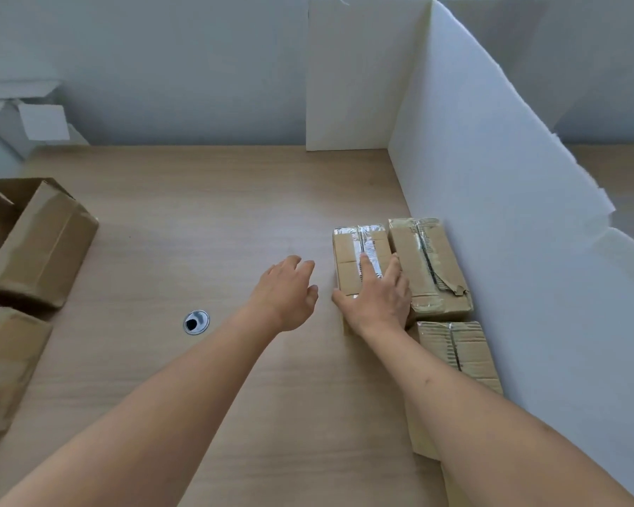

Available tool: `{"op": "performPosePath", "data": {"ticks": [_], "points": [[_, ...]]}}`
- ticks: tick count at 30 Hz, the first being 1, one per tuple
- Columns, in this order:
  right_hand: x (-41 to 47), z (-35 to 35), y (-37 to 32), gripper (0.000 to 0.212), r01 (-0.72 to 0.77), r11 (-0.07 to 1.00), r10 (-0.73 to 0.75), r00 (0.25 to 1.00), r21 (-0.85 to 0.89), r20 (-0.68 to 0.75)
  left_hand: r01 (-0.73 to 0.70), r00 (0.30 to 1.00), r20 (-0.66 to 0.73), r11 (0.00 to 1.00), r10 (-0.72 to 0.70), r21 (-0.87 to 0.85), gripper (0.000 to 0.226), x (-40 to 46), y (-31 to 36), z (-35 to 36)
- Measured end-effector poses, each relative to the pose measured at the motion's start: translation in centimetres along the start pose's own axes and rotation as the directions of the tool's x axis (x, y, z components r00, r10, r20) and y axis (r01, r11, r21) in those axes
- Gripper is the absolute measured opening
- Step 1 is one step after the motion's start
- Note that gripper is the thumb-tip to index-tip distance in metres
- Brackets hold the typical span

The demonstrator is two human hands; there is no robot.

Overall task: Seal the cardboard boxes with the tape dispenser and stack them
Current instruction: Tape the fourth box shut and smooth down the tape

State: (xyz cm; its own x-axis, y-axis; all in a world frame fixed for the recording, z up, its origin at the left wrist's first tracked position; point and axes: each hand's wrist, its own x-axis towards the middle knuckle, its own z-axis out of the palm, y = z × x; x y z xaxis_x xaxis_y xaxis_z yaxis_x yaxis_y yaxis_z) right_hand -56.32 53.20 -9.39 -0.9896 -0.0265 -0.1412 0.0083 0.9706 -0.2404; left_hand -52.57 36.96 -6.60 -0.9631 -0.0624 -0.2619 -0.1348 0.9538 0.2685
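Note:
A small taped cardboard box (pixel 348 258) stands on the wooden table (pixel 205 221) right of centre. My right hand (pixel 377 298) rests flat on its top, fingers straight along the clear tape strip, thumb at the box's left side. My left hand (pixel 290 292) hovers just left of that box, fingers relaxed, holding nothing. A second taped box (pixel 414 265) with torn tape sits against the first one's right side. A third taped box (pixel 469 356) lies nearer me, partly hidden by my right forearm. No tape dispenser is in view.
White foam boards (pixel 491 221) wall off the table's right side and back right (pixel 348 78). Two unsealed cardboard boxes (pixel 41 247) (pixel 4 364) sit at the left edge. A round cable hole (pixel 196 322) lies in the table left of my left arm.

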Motion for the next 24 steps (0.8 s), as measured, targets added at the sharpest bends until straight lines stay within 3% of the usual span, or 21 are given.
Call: {"op": "performPosePath", "data": {"ticks": [8,12,17,24], "points": [[0.8,2.9,1.4,0.078,0.083,0.991,-0.093,0.991,-0.101,-0.098,-0.009,0.999,0.034,1.000,0.009,-0.017,0.045,0.7,-0.7,1.6],[0.0,2.1,1.5,0.069,0.105,0.991,-0.109,0.993,-0.080,-0.047,-0.040,0.999,0.028,0.999,0.040,0.011,0.046,-0.2,-0.4,1.0],[-2.1,-1.2,-0.3,0.051,0.234,0.972,-0.233,0.972,-0.009,0.013,-0.086,0.996,0.003,0.995,0.086,0.059,0.045,-2.6,-0.8,-0.7],[-7.3,-7.2,-3.2,0.059,0.409,0.912,-0.403,0.910,-0.045,0.096,-0.117,0.991,-0.049,0.990,0.122,0.082,0.049,-8.6,-2.9,-4.5]]}}
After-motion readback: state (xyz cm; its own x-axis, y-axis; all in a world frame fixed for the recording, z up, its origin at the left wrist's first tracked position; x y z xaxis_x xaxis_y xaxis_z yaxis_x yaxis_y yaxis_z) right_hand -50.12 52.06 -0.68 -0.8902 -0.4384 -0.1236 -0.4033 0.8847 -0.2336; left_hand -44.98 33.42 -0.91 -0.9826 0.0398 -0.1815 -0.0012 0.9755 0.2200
